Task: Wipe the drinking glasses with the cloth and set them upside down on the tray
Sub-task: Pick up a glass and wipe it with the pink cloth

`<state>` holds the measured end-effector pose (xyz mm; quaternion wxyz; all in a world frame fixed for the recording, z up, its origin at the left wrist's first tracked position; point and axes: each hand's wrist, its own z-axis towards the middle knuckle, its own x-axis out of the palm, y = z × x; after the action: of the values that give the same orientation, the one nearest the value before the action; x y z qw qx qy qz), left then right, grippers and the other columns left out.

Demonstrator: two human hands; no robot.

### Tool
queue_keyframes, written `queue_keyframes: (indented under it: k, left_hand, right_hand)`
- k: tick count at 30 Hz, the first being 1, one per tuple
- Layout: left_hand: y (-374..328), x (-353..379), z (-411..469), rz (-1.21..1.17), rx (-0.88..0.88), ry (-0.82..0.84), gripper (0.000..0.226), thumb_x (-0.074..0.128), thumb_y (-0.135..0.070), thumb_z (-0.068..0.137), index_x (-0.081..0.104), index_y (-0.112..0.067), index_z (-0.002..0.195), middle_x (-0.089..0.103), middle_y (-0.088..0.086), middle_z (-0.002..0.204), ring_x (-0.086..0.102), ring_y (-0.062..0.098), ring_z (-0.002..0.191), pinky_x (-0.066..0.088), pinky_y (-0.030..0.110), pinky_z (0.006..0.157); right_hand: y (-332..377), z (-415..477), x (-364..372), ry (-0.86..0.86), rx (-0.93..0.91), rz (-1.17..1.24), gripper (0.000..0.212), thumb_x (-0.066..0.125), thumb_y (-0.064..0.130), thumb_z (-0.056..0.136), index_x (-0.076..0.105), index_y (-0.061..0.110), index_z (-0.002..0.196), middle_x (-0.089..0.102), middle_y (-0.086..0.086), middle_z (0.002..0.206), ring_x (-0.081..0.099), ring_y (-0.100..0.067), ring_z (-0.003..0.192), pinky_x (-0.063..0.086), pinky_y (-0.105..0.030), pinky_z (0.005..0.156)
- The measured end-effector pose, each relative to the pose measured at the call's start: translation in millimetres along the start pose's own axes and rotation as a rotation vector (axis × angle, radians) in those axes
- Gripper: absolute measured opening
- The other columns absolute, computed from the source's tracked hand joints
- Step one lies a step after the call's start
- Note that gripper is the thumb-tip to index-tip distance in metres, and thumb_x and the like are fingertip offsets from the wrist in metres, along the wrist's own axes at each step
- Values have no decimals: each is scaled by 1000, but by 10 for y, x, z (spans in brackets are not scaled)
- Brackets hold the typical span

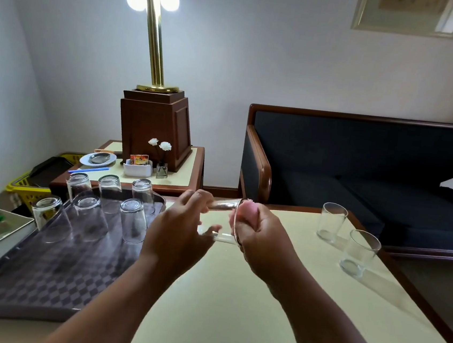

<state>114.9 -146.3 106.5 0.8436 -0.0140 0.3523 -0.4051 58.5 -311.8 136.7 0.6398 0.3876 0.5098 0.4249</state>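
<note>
1. At the left grip (pixel 183 222): fingers curled round the closed end of a glass (pixel 222 238), held on its side above the counter (pixel 233 311).
2. At the right grip (pixel 257 236): fingers closed tight on a pink cloth (pixel 244 213), bunched and pushed into the mouth of that glass, with the rim close against the knuckles.
3. Left of the left grip: a tray (pixel 41 277) carrying six glasses (pixel 132 223), all upside down, in two rows at its far end.
4. Right of the right grip, well apart: two upright glasses (pixel 331 223) on the counter, apparently not yet wiped.
5. Step in hand, as a judgement: wiping the inside of the seventh glass, with roughly three quarters of the task done.
6. Next move, as a judgement: draw the cloth out, turn the glass mouth down and carry it left to a free spot beside the six. Set it down gently, without knocking a neighbour. Then reach right for one of the upright glasses.
</note>
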Motion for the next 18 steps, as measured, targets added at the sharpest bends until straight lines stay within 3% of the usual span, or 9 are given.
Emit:
queue_keyframes:
  k: [2,4,6,9,11,13,16,18]
  left_hand:
    - [101,-31,-33,-126,10,243,53,83,-41,70,52,-31,112,61,-17,100,64,2,77,58,33,59]
    - [147,-35,-73,-287,-61,438,54,89,-40,67,57,-30,109,64,-19,98,67,2,82,59,31,63]
    - [111,10,-111,-279,-111,345,49,91,-32,65,60,-27,102,65,-18,92,67,3,79,58,33,63]
    - [-55,105,-71,-20,-76,-2,45,85,-23,69,59,-24,106,64,-13,95,62,7,74,54,29,60]
    - [-88,115,-13,24,-28,-106,46,84,-22,71,58,-21,109,63,-8,98,62,12,76,53,28,59]
    - [-12,34,18,-45,20,19,51,87,-28,70,57,-22,111,61,-12,100,62,7,76,54,27,59]
    - [119,-76,-28,-247,-46,436,51,88,-44,66,59,-32,106,63,-19,96,65,4,74,57,28,62]
    - [70,-40,-82,-209,-95,353,44,87,-40,66,58,-31,98,65,-17,90,65,7,65,56,32,56]
  right_hand:
    - [-6,-6,-92,14,-241,-339,5,49,29,102,53,30,105,59,18,86,59,-5,74,42,-9,56]
    - [-17,-5,-115,41,-386,-529,5,48,32,103,51,33,107,59,20,86,59,-5,71,40,-10,55]
    - [-52,-15,-48,-29,-353,-451,5,50,31,102,53,33,106,62,19,85,61,-6,72,41,-10,56]
    - [-37,2,45,-108,-39,-33,16,52,27,101,59,22,115,65,11,92,64,-9,84,48,-12,65]
    - [-16,22,18,-87,4,19,18,53,26,100,57,20,117,64,8,95,63,-10,88,48,-12,68]
    - [48,-1,-73,-60,-180,-206,4,51,27,101,53,27,105,60,13,86,60,-7,77,44,-10,58]
    - [61,-26,-173,37,-445,-580,10,49,32,102,43,38,97,57,17,79,57,-4,67,38,-11,53]
    - [29,-51,-92,-19,-412,-480,11,50,29,102,47,37,95,59,16,82,59,-4,69,40,-12,54]
